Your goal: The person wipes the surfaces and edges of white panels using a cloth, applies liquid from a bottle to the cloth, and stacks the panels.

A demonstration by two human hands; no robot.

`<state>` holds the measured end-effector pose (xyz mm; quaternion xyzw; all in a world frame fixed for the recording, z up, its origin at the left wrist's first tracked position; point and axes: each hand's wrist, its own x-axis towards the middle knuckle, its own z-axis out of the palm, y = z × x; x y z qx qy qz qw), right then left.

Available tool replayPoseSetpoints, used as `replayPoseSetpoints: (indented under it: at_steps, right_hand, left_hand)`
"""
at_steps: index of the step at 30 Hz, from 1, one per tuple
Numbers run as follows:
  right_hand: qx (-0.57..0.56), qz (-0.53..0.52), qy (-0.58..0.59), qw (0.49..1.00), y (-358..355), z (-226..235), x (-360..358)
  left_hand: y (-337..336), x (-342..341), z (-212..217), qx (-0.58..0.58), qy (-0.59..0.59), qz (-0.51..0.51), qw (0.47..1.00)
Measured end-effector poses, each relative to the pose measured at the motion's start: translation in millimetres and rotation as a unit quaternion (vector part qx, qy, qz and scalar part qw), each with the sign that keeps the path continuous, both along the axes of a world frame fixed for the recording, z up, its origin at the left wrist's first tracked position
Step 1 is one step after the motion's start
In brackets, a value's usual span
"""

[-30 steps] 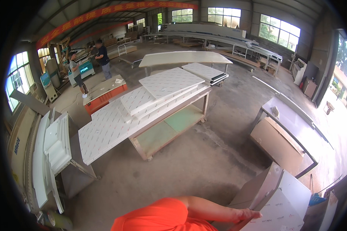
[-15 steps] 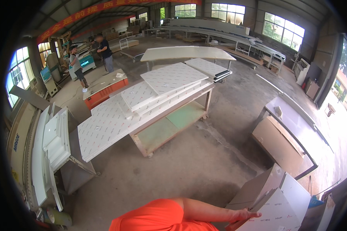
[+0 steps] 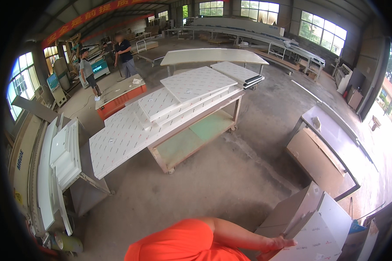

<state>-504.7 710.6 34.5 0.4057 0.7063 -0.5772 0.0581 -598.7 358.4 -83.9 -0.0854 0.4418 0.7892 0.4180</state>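
Observation:
My left arm, in an orange short sleeve, reaches across the lower edge toward the right. At the end of it, my left hand (image 3: 279, 243) is closed over the near left edge of a white board with small printed marks (image 3: 311, 239). Its fingertips lie on the board's face. This board leans among several upright panels, with a plain white panel (image 3: 335, 217) and a greyish panel (image 3: 287, 211) right behind it. The board's lower part runs out of the picture. My right hand does not show.
A wheeled table (image 3: 165, 167) bears stacked white boards (image 3: 200, 85). More white pieces (image 3: 67, 148) lie beside a long machine (image 3: 24, 165) at left. At right stands a framed table (image 3: 339, 139). Two people (image 3: 125, 54) stand by an orange cart (image 3: 122, 102) at the back left.
The view has shifted slightly, so most things sit a little higher and farther right. My left hand keeps its place on the board. The person in dark clothes at the back has changed posture.

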Motion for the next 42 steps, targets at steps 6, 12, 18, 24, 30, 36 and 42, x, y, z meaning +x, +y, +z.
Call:
replayPoseSetpoints:
  at_steps: [6, 12, 18, 24, 30, 36, 42]
  right_hand:
    - [0.005, 0.007, 0.0, 1.0, -2.8, 3.4, -5.0]
    - [-0.001, 0.013, -0.001, 1.0, -2.6, -0.4, -12.8]
    - [0.0, 0.017, -0.002, 1.0, -4.9, -1.5, -17.6]
    - [-0.004, 0.031, -0.003, 1.0, -7.0, -2.0, -27.0]
    - [-0.001, 0.023, 0.001, 1.0, -6.5, 0.5, -22.3]
    - [0.002, 0.016, -0.001, 1.0, -3.1, -0.5, -18.3]
    - [0.006, 0.027, 0.007, 1.0, -6.4, 1.0, -25.9]
  left_hand:
    - [18.1, 8.1, 11.2, 0.019, -0.005, -0.021, 1.0]
    - [25.3, 3.9, 2.7, 0.023, 0.025, -0.013, 0.999]
    - [29.9, -3.2, -8.3, 0.026, 0.064, 0.006, 0.998]
    - [39.8, -25.7, -30.1, 0.044, 0.224, 0.118, 0.966]
    - [-84.0, -8.0, 191.3, 0.233, 0.387, 0.173, 0.875]
    - [-185.2, 31.4, 312.5, 0.313, 0.735, 0.295, 0.525]
    - [-195.3, 34.5, 341.5, 0.353, 0.783, 0.237, 0.454]
